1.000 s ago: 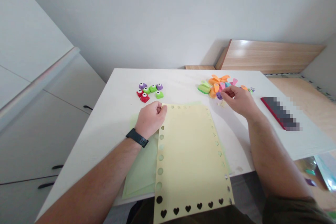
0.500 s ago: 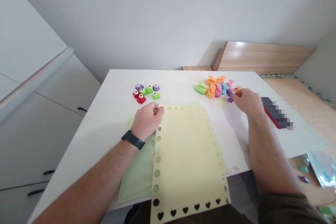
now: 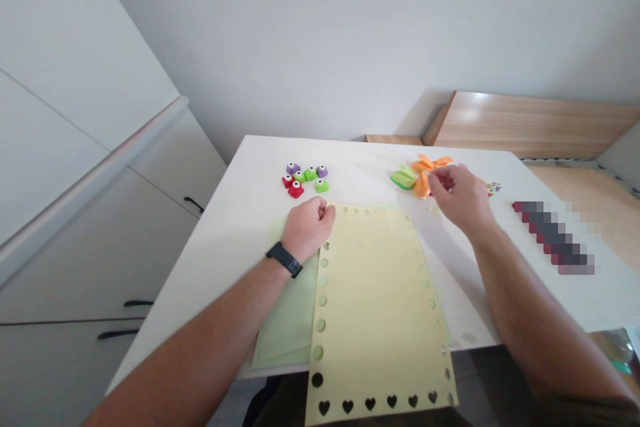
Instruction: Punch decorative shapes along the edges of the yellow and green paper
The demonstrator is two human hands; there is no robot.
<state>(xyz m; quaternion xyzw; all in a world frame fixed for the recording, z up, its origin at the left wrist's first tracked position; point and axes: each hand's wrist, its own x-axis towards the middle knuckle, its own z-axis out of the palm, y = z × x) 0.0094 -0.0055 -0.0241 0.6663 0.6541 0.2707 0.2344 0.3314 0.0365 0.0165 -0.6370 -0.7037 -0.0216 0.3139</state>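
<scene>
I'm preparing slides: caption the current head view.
Left hand grasps a yellow sheet edged with cut-outs; right hand is at colourful craft punches.

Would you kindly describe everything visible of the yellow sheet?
The yellow sheet looks like thin paper, nearly flat. Heart holes line its near edge, mostly round ones its left, small shapes its far and right edges. The left hand grips its far left corner. It overlaps green sheets on the table, its near end jutting past the table's edge.
</scene>
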